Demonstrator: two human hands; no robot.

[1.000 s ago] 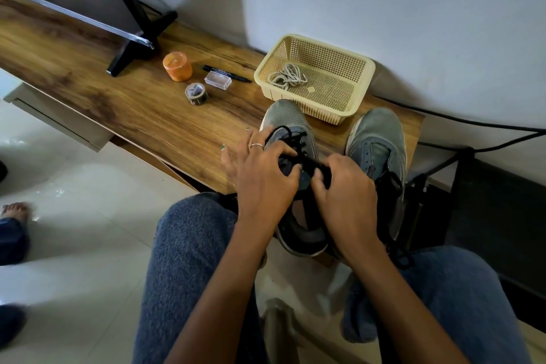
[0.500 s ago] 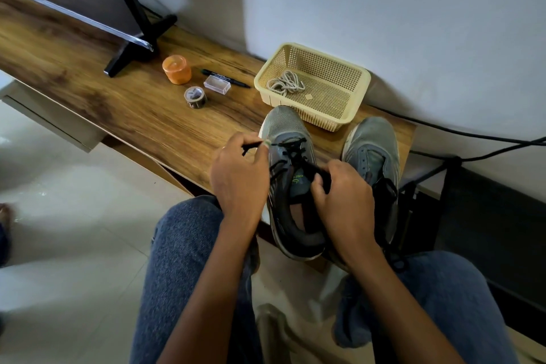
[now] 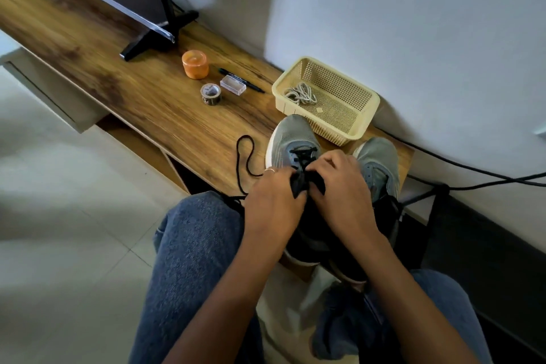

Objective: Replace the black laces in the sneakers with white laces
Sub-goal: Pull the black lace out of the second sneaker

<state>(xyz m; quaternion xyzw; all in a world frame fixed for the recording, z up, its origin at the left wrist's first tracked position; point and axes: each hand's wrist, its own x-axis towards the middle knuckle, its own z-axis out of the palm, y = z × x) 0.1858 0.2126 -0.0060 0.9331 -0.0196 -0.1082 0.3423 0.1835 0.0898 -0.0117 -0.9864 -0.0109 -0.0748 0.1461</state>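
Both forearms reach forward over the knees. Left hand (image 3: 273,201) and right hand (image 3: 339,186) meet, fingers curled, over the tongue of the grey mesh sneaker (image 3: 292,139) on the wooden bench (image 3: 147,91). Both pinch its black lace (image 3: 246,156), one end looping loose to the left. Fingertips hidden. Second grey sneaker (image 3: 379,162) beside it. White laces (image 3: 300,94) lie in the cream plastic basket (image 3: 363,121).

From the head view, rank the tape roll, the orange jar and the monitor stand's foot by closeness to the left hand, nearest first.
1. Tape roll: on the table, up and left of the left hand.
2. Orange jar: beyond the tape, slightly farther left.
3. Monitor stand's foot: farthest, back left near the wall.
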